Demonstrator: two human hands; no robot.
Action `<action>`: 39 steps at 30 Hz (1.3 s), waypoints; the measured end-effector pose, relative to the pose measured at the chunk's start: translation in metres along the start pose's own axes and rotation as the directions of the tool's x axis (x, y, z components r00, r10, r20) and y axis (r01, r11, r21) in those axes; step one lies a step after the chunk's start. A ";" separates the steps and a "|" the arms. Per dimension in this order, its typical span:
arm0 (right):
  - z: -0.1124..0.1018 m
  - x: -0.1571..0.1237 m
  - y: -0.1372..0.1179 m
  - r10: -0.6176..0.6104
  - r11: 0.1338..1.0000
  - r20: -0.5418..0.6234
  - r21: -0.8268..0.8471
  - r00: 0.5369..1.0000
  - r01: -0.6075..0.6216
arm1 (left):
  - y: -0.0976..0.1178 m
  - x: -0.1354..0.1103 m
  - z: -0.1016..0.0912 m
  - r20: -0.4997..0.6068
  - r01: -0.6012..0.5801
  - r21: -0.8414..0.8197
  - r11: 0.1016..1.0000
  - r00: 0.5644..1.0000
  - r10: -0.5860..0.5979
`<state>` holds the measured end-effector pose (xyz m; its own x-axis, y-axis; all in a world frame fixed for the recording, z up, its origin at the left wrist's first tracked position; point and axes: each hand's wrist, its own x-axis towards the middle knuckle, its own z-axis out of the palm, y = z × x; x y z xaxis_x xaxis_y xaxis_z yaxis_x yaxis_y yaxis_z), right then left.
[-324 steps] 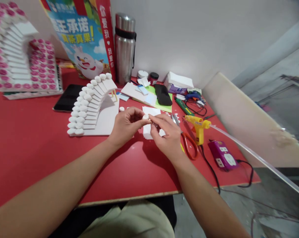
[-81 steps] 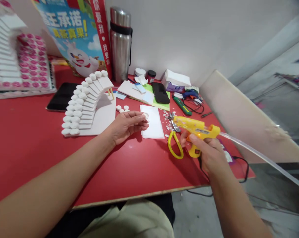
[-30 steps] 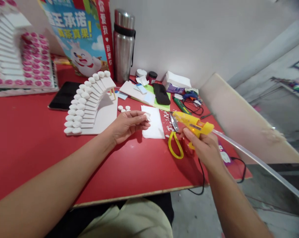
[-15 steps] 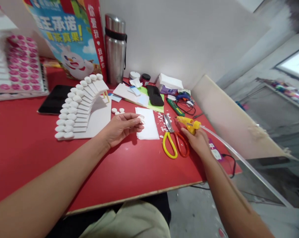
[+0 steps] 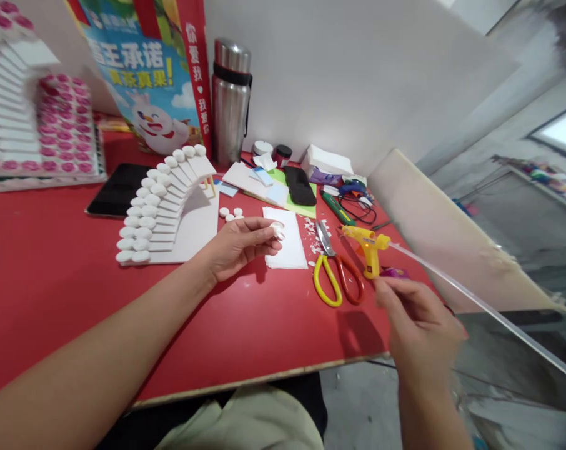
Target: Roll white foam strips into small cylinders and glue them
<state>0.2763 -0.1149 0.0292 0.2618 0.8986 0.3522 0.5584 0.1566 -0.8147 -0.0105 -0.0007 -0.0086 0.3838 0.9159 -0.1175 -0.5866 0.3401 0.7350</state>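
Observation:
My left hand is closed in a pinch on a small white round piece, held above a stack of white paper sheets. My right hand is off the yellow glue gun, its thumb and forefinger tips together and no thing visible in them. The glue gun stands on its handle, with a long clear glue stick running out of its back. Scissors with yellow and red handles lie between my hands. Left of them is a white model staircase edged with white round pieces.
Several loose white round pieces lie beside the staircase. Behind are a steel flask, a printed bag, a black tablet and a green cutter. A pink-flowered model stands far left. White scraps surround the scissors' blades.
My right hand has let go of the glue gun and pulled back toward me, its fingers drawn together. My left hand still pinches the white piece. The view has shifted slightly.

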 end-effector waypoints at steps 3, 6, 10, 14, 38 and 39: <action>0.045 0.027 -0.046 -0.124 0.990 0.081 0.075 0.989 0.118 | 0.001 0.001 -0.003 -0.006 -0.012 0.001 1.000 1.000 0.012; 0.101 0.066 -0.064 -0.188 0.970 0.194 0.188 0.963 0.152 | 0.003 0.002 -0.008 -0.027 -0.048 -0.009 0.999 0.998 0.047; 0.153 0.087 -0.047 -0.230 0.920 0.319 0.380 0.920 0.098 | 0.005 0.003 -0.011 -0.082 -0.100 -0.051 0.994 0.992 0.095; 0.166 0.074 -0.028 -0.211 0.910 0.399 0.414 0.892 0.030 | 0.004 0.004 -0.010 -0.093 -0.098 -0.071 0.993 0.992 0.091; 0.160 0.069 -0.030 -0.411 0.863 0.380 0.456 0.828 0.219 | 0.003 0.004 -0.010 -0.035 -0.169 0.034 0.985 0.985 0.170; 0.160 0.069 -0.029 -0.428 0.853 0.369 0.466 0.825 0.234 | 0.003 0.004 -0.011 -0.032 -0.171 0.043 0.984 0.984 0.173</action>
<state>0.1523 0.0078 0.0035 -0.3130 0.8256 0.4695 0.1711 0.5353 -0.8272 -0.0181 0.0062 -0.0141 0.2539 0.9672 -0.0098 -0.6126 0.1687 0.7722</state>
